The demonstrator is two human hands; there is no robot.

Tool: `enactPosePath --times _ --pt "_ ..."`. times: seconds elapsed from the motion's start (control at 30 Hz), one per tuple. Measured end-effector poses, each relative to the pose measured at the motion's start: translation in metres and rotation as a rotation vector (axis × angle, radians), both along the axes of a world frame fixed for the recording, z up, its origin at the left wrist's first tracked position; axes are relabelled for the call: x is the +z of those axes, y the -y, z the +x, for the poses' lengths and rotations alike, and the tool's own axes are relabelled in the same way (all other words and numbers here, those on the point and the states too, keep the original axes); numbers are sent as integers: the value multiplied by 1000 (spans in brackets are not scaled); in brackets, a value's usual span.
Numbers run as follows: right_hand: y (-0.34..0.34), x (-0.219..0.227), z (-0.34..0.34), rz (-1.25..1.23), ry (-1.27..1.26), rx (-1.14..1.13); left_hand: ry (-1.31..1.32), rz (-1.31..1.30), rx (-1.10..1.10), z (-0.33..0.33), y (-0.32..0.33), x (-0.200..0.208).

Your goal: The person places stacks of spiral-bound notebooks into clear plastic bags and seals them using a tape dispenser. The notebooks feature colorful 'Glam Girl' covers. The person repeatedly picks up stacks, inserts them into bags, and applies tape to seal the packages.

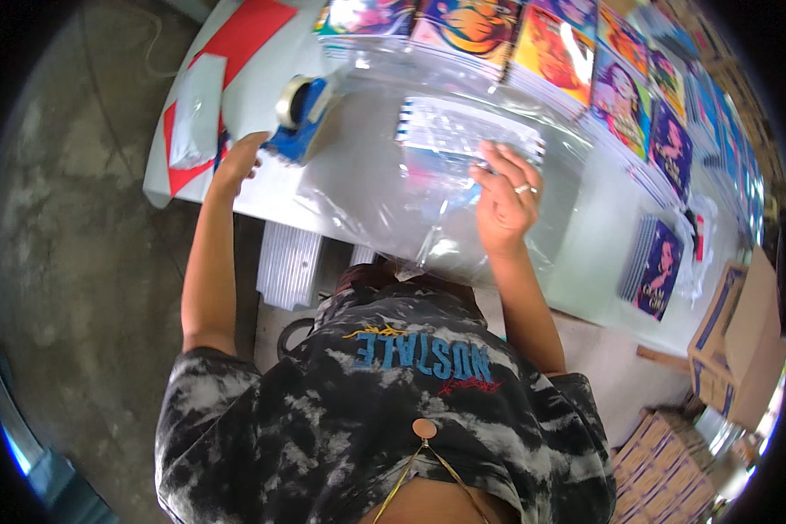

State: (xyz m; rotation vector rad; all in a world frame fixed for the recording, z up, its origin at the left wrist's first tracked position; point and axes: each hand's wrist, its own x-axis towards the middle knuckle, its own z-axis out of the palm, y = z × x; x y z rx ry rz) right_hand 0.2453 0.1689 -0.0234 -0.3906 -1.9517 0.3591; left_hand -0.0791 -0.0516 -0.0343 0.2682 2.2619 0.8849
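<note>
A stack of notebooks (463, 131), pale side up with dark marks along its left edge, lies beneath or inside a large clear plastic sheet or bag (358, 188) before me on the white table. Over its right part is my right hand (506, 196), a ring on one finger. Its fingers are loosely bent and apart, with nothing plainly held in them. Off to the left, my left hand (240, 164) reaches the near end of a blue tape dispenser (299, 127). Those fingers are closed, and what they pinch is too small to make out.
Colourful notebook stacks (550, 57) line the far and right sides of the white table (585, 271). A white wrapped packet (196, 113) rests on red sheets (244, 35) at left. An open carton (734, 332) stands beyond the right edge. Pale stacked items (288, 262) sit below the table.
</note>
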Motion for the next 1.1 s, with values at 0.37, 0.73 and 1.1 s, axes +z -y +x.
enactPosePath --times 0.37,0.73,1.1 --pt "1 2 2 8 61 -30 691 966 -109 -1 56 -24" --pt "-2 -2 4 16 19 -17 -116 854 -29 135 -66 74" --pt "5 62 18 -126 543 97 158 475 75 240 -110 -15"
